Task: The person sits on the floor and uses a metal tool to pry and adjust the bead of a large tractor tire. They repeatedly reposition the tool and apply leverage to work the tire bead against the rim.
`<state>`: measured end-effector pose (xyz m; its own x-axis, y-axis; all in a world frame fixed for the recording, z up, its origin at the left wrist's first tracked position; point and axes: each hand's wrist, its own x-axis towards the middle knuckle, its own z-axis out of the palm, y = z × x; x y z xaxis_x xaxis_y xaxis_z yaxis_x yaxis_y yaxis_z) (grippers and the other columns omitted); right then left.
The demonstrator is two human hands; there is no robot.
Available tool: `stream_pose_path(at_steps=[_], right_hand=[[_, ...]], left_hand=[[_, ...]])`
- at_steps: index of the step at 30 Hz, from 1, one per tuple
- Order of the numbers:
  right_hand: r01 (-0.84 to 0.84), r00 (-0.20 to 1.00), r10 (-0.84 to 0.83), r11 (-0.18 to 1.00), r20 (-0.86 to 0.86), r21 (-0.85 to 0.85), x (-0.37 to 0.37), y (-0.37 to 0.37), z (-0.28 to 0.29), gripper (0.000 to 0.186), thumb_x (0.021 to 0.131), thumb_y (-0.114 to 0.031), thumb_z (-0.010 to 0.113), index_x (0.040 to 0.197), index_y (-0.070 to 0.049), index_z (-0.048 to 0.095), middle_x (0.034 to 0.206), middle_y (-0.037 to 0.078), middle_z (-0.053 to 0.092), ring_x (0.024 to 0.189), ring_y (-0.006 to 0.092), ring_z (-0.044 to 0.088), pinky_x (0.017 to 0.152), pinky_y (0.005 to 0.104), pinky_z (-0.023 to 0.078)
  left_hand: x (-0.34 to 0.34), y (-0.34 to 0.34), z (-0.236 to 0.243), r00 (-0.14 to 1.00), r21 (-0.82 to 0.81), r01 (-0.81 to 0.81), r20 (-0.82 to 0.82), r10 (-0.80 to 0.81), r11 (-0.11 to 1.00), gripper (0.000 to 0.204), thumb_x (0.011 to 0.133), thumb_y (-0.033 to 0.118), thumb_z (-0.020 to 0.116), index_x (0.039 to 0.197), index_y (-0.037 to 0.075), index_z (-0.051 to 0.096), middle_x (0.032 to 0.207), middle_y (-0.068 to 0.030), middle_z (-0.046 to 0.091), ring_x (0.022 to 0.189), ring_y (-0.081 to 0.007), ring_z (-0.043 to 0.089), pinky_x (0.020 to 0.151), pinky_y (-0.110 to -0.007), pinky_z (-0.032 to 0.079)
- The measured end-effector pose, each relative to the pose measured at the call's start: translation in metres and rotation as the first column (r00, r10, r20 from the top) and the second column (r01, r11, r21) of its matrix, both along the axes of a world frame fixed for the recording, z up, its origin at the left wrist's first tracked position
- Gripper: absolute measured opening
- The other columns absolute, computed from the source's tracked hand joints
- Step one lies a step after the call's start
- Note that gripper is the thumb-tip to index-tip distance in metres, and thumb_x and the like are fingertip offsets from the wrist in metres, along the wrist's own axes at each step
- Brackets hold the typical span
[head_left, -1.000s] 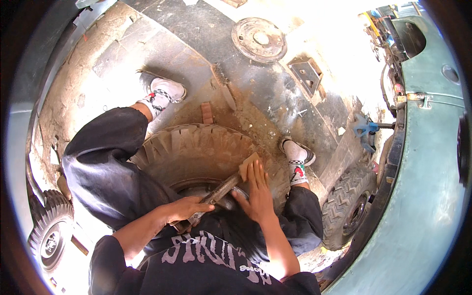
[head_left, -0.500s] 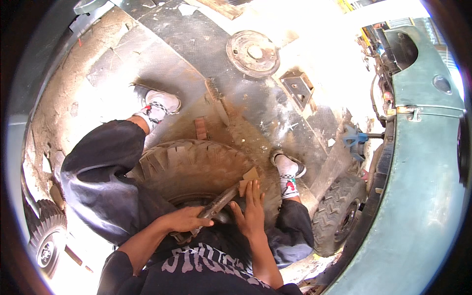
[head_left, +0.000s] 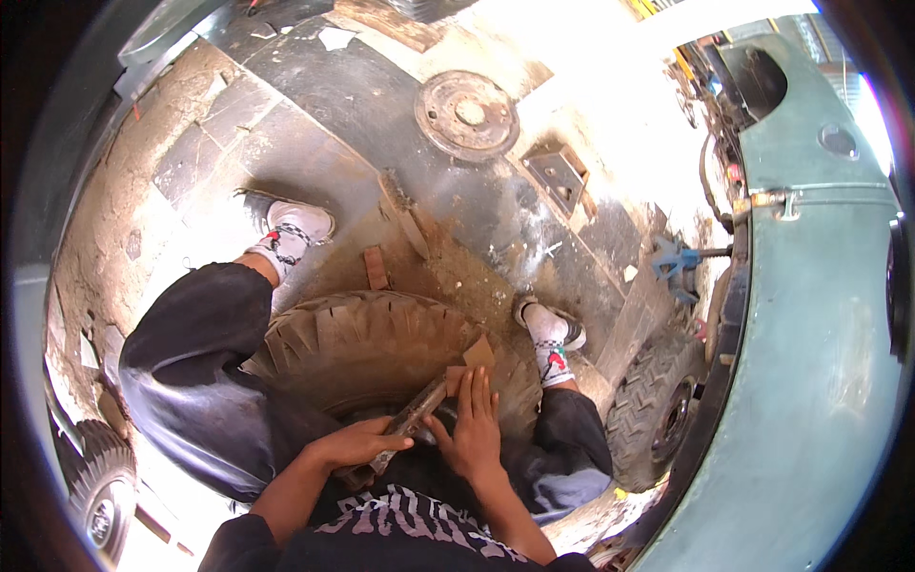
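My left hand is closed around the near part of a long, narrow, worn metal piece, which slants up to the right over my lap. At its far end, my right hand has its fingers straight and close together, holding a folded brown sheet that looks like sandpaper against the metal. My right thumb stands apart, beside the metal piece. Below both hands a big, dusty tyre lies on its side between my legs; my arms and the metal piece hide part of its middle.
A round, rusty metal drum lies on the floor ahead, with an angular metal block to its right. A flat strip and a reddish block lie beyond the tyre. At right stand a green vehicle body and another tyre.
My right hand and the brown sheet have shifted slightly left and nearer along the metal piece. My left hand keeps its hold. The whole view has tilted a little.
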<state>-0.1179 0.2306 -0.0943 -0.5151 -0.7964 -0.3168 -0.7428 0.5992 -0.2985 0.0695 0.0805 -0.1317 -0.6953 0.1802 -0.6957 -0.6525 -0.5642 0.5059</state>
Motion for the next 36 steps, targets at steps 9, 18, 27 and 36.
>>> stream_pose_path(at_steps=[9,18,27,36], right_hand=[[0.062,0.998,-0.065,0.991,-0.022,-0.118,-0.038,-0.031,-0.034,0.089,0.105,-0.050,0.061,0.168,0.003,0.026,0.174,0.027,0.026,0.162,0.0443,0.025,0.130,0.0575,0.021],[-0.037,0.991,0.010,0.979,-0.133,-0.199,-0.029,0.005,-0.024,0.062,0.103,-0.037,0.067,0.152,0.000,0.054,0.158,0.024,0.052,0.146,0.0423,0.050,0.123,0.0566,0.036],[0.218,0.955,-0.293,0.806,-0.052,-0.551,-0.043,-0.017,-0.043,0.019,0.082,-0.013,0.088,0.097,-0.006,0.080,0.108,0.014,0.077,0.104,0.0346,0.074,0.092,0.0459,0.058],[0.227,0.959,-0.282,0.783,-0.007,-0.579,-0.052,-0.048,-0.047,0.025,0.077,-0.015,0.093,0.095,-0.007,0.078,0.099,0.012,0.076,0.100,0.0335,0.072,0.101,0.0476,0.055]], left_hand=[[-0.007,-0.016,0.020,0.996,0.145,-0.018,0.085,0.005,0.989,0.050,0.102,0.050,0.069,0.124,0.006,0.062,0.076,-0.0052,0.063,0.060,-0.0190,0.065,0.049,-0.034,0.054],[-0.008,-0.014,0.020,0.999,0.146,-0.007,0.047,0.000,0.989,0.046,0.101,0.048,0.069,0.115,0.005,0.060,0.078,-0.0056,0.061,0.063,-0.0166,0.064,0.051,-0.034,0.056],[-0.004,-0.013,0.013,0.999,0.122,0.025,0.043,-0.030,0.992,0.051,0.102,0.051,0.067,0.124,0.006,0.057,0.076,-0.0062,0.062,0.062,-0.0181,0.065,0.050,-0.034,0.055],[-0.003,-0.011,0.008,0.999,0.143,0.033,0.023,-0.036,0.989,0.049,0.104,0.048,0.065,0.126,0.005,0.056,0.074,-0.0074,0.062,0.058,-0.0195,0.065,0.049,-0.035,0.053]])
